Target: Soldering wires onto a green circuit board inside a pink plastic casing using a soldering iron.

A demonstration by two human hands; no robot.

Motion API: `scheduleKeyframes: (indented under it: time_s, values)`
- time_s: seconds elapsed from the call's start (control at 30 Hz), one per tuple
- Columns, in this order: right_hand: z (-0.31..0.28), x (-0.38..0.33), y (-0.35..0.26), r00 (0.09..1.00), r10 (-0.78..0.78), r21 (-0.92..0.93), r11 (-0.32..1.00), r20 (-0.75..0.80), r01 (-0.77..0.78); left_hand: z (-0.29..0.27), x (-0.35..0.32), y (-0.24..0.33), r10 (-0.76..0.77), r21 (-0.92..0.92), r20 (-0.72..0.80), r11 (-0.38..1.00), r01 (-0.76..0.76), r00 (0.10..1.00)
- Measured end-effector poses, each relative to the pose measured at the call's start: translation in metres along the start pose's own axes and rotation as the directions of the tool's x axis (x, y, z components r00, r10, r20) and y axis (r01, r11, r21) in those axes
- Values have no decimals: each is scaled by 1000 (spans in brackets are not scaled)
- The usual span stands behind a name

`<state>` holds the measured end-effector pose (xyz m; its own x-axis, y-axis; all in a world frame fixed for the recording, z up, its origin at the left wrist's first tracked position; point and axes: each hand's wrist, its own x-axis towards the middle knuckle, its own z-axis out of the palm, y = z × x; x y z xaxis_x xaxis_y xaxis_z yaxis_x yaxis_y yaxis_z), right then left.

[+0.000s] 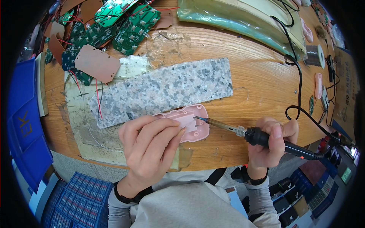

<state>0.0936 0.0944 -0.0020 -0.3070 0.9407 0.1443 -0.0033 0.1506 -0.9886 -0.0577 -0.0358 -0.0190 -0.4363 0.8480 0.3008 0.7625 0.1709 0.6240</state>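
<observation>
A pink plastic housing half (201, 129) lies on the table's near edge, its inside facing up. My left hand (152, 146) reaches over it, thumb and fingers pinched together at the housing's middle; what sits between the fingertips is too small to make out. In my right hand (270, 142) is a soldering iron (224, 127), gripped by its black handle. Its tip touches or hovers just over a small metal contact (195, 119) at the edge of the housing's raised compartment. A speckled granite slab (163, 87) rests just beyond the housing.
Green circuit boards (137, 30) with red and black wires pile up at the far left. A blue bin (26, 121) stands at the left edge. The iron's black cord (299, 87) loops at right, near a solder spool (315, 56). A plastic-wrapped stack (235, 22) lies at the back.
</observation>
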Motion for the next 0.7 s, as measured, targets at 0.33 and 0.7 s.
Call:
scheduleKeyframes:
  time_s: [0.33,0.7]
  values:
    - [-5,-2,0,997,-65,8,998,-50,66,-6,-7,2,53,-54,40,997,-51,998]
    - [-9,-4,2,991,-128,17,992,37,127,-3,-6,2,52,-37,50,998,-50,997]
